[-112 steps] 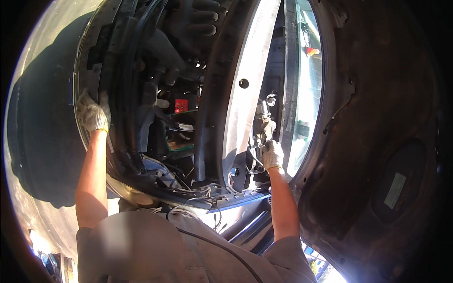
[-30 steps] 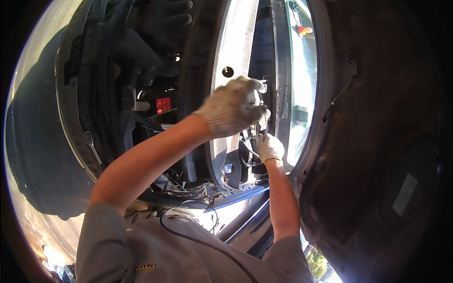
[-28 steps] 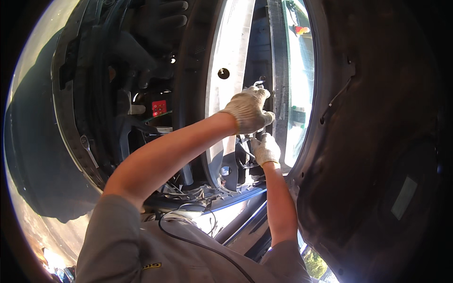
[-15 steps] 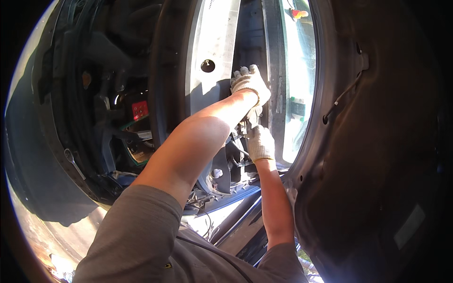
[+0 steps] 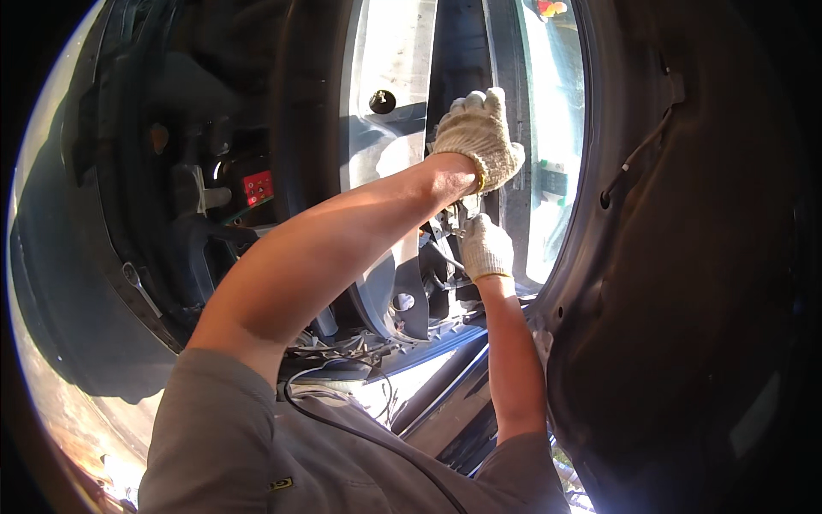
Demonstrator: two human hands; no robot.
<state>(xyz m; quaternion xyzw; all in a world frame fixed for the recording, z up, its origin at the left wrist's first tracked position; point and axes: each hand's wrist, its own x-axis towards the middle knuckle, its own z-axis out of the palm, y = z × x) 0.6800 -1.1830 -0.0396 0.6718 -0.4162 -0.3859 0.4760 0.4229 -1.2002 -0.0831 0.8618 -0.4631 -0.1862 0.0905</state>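
I stand over a car's engine bay with both hands in knitted, off-white work gloves. My left hand (image 5: 478, 135) is over the dark channel (image 5: 458, 56) below the windshield, back of the glove up, thumb out to the side. Its fingers point away and I see nothing in them. Just nearer, my right hand (image 5: 488, 247) has its fingers curled at a metal mechanism (image 5: 467, 208) inside the channel. What those fingers hold is hidden. Part of the mechanism lies behind my left wrist.
The windshield (image 5: 548, 206) borders the channel on the right, with the dark raised hood (image 5: 685, 283) beyond. Left are a pale metal panel (image 5: 390, 51) with a round hole, the shaded engine bay, a red label (image 5: 258, 187) and a wrench (image 5: 141, 289). A black cable (image 5: 342, 420) crosses my shirt.
My left hand has lifted and shifted right, appearing larger. My right hand stays at the mechanism, fingers still curled. The view has shifted slightly, and the black cable now shows across my shirt.
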